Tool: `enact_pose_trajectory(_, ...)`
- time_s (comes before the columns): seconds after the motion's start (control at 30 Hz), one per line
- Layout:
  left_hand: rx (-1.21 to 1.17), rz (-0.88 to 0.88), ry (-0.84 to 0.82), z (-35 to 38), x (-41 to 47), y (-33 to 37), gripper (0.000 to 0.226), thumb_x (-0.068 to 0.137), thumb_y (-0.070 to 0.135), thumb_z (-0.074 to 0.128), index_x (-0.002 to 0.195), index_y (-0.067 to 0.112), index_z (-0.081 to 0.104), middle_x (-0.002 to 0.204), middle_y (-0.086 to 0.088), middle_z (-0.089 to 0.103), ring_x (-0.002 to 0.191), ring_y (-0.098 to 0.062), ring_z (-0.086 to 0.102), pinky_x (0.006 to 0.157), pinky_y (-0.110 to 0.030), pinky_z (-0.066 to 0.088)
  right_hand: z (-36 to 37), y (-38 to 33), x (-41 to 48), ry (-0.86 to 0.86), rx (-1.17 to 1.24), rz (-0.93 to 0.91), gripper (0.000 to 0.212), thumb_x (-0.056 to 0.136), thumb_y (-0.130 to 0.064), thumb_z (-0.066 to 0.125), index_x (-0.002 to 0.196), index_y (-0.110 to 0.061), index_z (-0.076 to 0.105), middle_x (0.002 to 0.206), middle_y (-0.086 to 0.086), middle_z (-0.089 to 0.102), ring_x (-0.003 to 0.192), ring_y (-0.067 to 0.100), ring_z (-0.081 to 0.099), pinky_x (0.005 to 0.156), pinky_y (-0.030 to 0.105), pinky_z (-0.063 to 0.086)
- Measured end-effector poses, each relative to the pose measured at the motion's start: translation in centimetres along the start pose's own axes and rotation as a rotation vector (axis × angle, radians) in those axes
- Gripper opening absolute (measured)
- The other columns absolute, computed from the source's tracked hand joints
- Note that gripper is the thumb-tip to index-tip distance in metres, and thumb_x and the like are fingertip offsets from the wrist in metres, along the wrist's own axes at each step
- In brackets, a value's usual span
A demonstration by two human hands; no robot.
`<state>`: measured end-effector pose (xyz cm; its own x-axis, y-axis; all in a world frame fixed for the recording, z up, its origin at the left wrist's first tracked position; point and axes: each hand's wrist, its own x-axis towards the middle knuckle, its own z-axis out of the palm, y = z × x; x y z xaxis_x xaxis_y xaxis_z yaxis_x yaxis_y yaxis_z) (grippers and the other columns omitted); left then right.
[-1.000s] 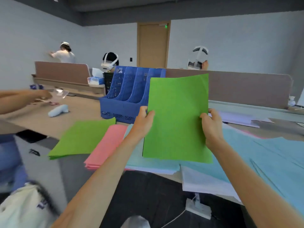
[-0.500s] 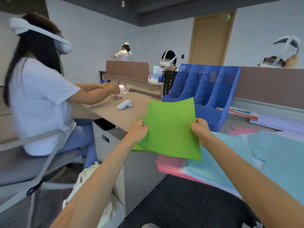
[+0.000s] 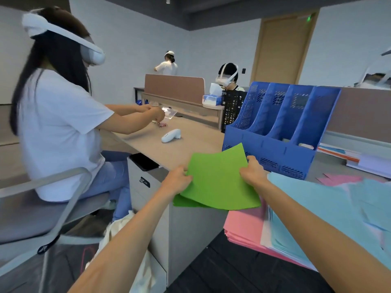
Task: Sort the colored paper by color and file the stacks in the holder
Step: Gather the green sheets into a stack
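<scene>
One wide beige tabletop [image 3: 196,144] carries the work. Loose light-blue paper [image 3: 317,204] sprawls across its right side, apparently still unsorted. Behind it a blue four-slot holder [image 3: 275,144] stands upright, slots facing the person for filing. A pink stack [image 3: 243,227] lies squared at the near edge. A green sheet [image 3: 220,178] hovers just above a green pile [image 3: 182,203], probably to join it. The left hand [image 3: 177,180] and right hand [image 3: 252,173] each pinch one side edge, holding it spread. A drawer label [image 3: 144,182] is too small to read.

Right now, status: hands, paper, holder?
Left hand and right hand both grip green sheet. Held over green pile. Blue holder behind; nothing blocking pile.
</scene>
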<state>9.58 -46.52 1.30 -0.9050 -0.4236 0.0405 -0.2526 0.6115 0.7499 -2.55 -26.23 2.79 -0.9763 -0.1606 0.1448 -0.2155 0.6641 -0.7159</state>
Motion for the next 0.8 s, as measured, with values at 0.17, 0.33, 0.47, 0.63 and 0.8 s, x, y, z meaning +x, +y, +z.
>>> enact_pose_trajectory(0.17, 0.070, -0.022, 0.001, 0.7, 0.9, -1.2, 0.042, 0.090, 0.029, 0.057, 0.130, 0.018, 0.051, 0.102, 0.002, 0.056, 0.109, -0.023, 0.055, 0.096, -0.037, 0.046, 0.0, 1.2, 0.1, 0.008, -0.012, 0.056, 0.028, 0.088, -0.008, 0.048, 0.116, -0.008, 0.043, 0.097, 0.009, 0.053, 0.091, 0.030, 0.051, 0.080, 0.036, 0.044)
enact_pose_trajectory(0.33, 0.098, -0.029, 0.030, 0.8, 1.2, -1.4, 0.038, 0.090, 0.028, 0.054, 0.127, 0.019, 0.050, 0.113, -0.002, 0.058, 0.112, -0.025, 0.054, 0.096, -0.039, 0.046, 0.1, 1.9, -0.2, 0.000, -0.019, 0.068, 0.015, 0.086, -0.017, 0.051, 0.101, -0.015, 0.051, 0.101, 0.006, 0.057, 0.100, 0.030, 0.057, 0.089, 0.039, 0.049)
enact_pose_trajectory(0.47, 0.169, -0.047, 0.051, 0.7, 1.2, -1.8, 0.037, 0.090, 0.031, 0.051, 0.126, 0.021, 0.048, 0.126, -0.006, 0.057, 0.116, -0.027, 0.053, 0.096, -0.040, 0.046, 0.4, 2.2, 0.0, -0.002, -0.024, 0.029, 0.016, 0.082, -0.019, 0.051, 0.093, -0.016, 0.062, 0.098, 0.007, 0.064, 0.095, 0.029, 0.061, 0.086, 0.040, 0.052)
enact_pose_trajectory(0.63, 0.220, -0.049, 0.079, 0.5, 1.4, -1.9, 0.036, 0.091, 0.031, 0.050, 0.125, 0.021, 0.048, 0.129, -0.006, 0.056, 0.117, -0.029, 0.053, 0.096, -0.040, 0.046, 0.8, 2.4, 0.5, -0.013, -0.063, -0.002, 0.019, 0.082, -0.018, 0.051, 0.095, -0.016, 0.065, 0.096, 0.007, 0.066, 0.093, 0.027, 0.062, 0.086, 0.041, 0.053)
enact_pose_trajectory(0.8, 0.391, 0.020, 0.206, 0.9, 0.6, -1.0, 0.037, 0.091, 0.025, 0.048, 0.125, 0.010, 0.048, 0.130, -0.010, 0.046, 0.123, -0.030, 0.039, 0.095, -0.044, 0.045, 0.2, 2.8, 0.5, 0.041, -0.106, -0.030, 0.024, 0.087, -0.014, 0.056, 0.106, -0.003, 0.066, 0.110, 0.014, 0.067, 0.103, 0.031, 0.060, 0.087, 0.037, 0.049)
